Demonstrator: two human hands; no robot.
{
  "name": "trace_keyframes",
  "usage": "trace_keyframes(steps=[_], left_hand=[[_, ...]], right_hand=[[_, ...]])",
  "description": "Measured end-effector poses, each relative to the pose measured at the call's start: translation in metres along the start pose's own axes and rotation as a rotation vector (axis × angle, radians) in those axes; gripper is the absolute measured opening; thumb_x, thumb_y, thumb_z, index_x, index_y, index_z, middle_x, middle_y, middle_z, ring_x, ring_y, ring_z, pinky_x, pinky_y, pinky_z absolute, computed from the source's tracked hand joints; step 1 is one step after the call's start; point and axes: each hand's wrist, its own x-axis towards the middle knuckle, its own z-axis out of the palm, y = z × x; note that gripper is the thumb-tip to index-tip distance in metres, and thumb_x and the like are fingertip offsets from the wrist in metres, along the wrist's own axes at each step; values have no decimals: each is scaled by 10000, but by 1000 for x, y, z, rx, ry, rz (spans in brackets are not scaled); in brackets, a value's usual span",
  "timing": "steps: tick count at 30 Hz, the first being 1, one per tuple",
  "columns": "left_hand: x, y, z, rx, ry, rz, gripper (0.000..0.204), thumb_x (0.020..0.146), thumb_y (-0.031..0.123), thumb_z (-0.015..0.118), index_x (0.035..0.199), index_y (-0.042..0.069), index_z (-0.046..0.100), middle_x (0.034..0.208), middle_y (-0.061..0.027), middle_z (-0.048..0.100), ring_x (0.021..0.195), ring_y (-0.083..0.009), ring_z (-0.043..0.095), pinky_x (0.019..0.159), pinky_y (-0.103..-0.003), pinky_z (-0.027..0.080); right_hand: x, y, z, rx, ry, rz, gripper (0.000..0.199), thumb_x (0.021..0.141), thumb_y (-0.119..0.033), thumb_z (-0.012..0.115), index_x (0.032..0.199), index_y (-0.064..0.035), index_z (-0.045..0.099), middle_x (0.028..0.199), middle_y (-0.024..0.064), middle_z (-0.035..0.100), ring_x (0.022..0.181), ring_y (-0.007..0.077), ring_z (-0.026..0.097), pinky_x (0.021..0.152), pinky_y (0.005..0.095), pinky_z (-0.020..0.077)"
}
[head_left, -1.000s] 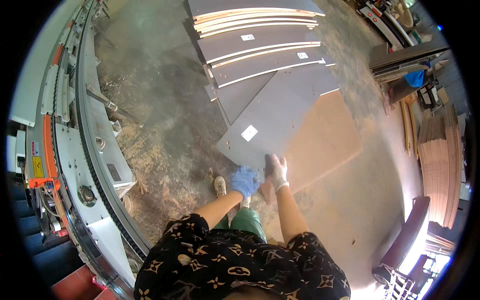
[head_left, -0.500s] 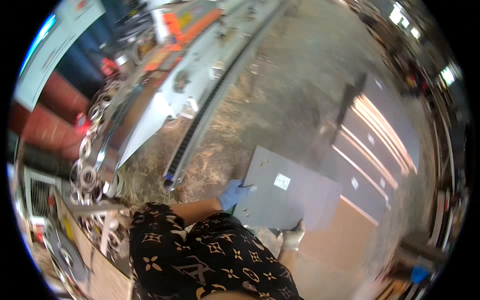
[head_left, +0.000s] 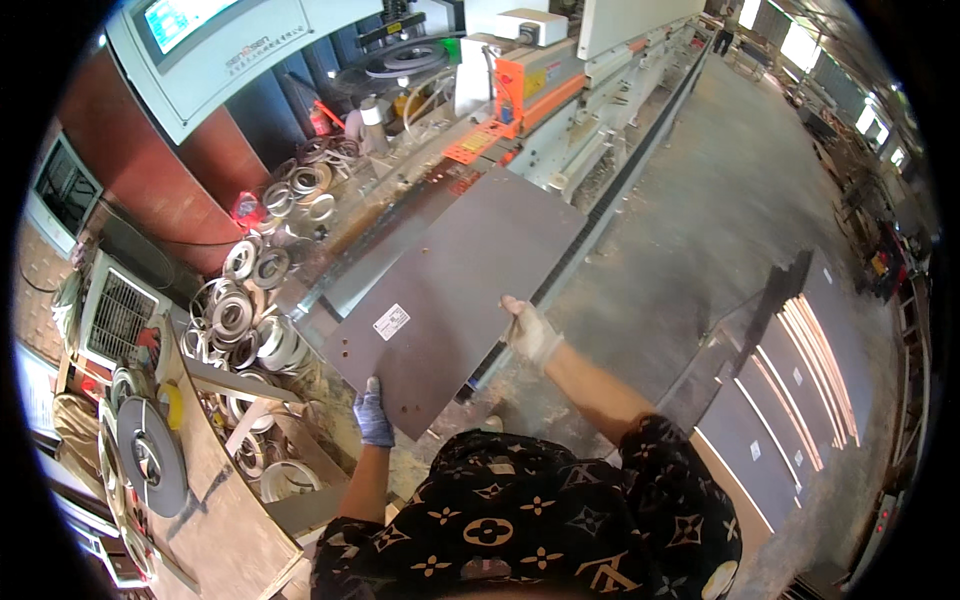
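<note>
Below me, I see a large flat dark grey rectangular board (head_left: 455,290) with a small white label, held over the long infeed bed (head_left: 350,285) of a grey and orange panel-edging machine (head_left: 540,100). Its far end lies over the bed; its near corner hangs out toward my body.

My left hand (head_left: 373,418), in a blue glove, has its grip closed on the board's near corner, fingers wrapped under the edge. My right hand (head_left: 530,333), in a pale glove, is closed on the board's long right edge, about halfway along it.

Left of the board, many coils of edge-banding strip (head_left: 250,310) lie heaped on the floor and on a wooden desk (head_left: 215,520). Right of the board, across bare dusty concrete floor (head_left: 720,200), a stack of similar grey panels (head_left: 790,390) with pale edges lies flat.

The board looks stiff and fairly heavy, I judge, with a smooth face that could slide in gloves. Its edges and corners seem likely to chip if knocked. Holding two separate edges, as now, should keep it level.
</note>
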Motion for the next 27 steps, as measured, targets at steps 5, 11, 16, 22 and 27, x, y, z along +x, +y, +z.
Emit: trace_keyframes(steps=[5,11,16,22,27], left_hand=[[70,-13,46,210,203,479,539,807,105,695,1287,2,473,1316,-139,484,1164,-252,479,1008,-345,395],[69,6,143,1733,-519,789,893,649,326,756,1425,162,347,1435,-179,342,1295,-405,343,1097,-517,245],[127,-3,164,2003,-472,799,827,706,279,699,1440,209,325,1454,-179,318,1303,-425,327,1085,-567,235],[141,-24,245,2038,-628,661,834,723,220,676,1453,209,273,1464,-194,266,1280,-426,342,1068,-572,246],[168,-83,300,2169,-622,852,924,708,307,704,1474,237,192,1478,-154,257,1345,-373,293,1019,-588,341]], right_hand=[[133,-9,19,210,334,-82,93,930,-162,571,958,-74,552,998,39,566,995,240,529,932,416,475],[252,-28,-12,48,402,-145,323,967,-257,464,1225,-66,502,1240,80,538,1133,193,502,1022,331,376],[209,-56,45,139,315,-57,434,975,-315,394,1306,-39,445,1416,112,424,1304,204,387,1075,296,284],[147,-124,8,-413,391,-183,599,902,-348,578,1392,-86,355,1383,145,458,1244,366,451,902,552,455],[-10,-139,-104,-537,391,-637,501,889,-205,633,1314,-37,428,1216,170,567,1155,248,542,923,336,475]])
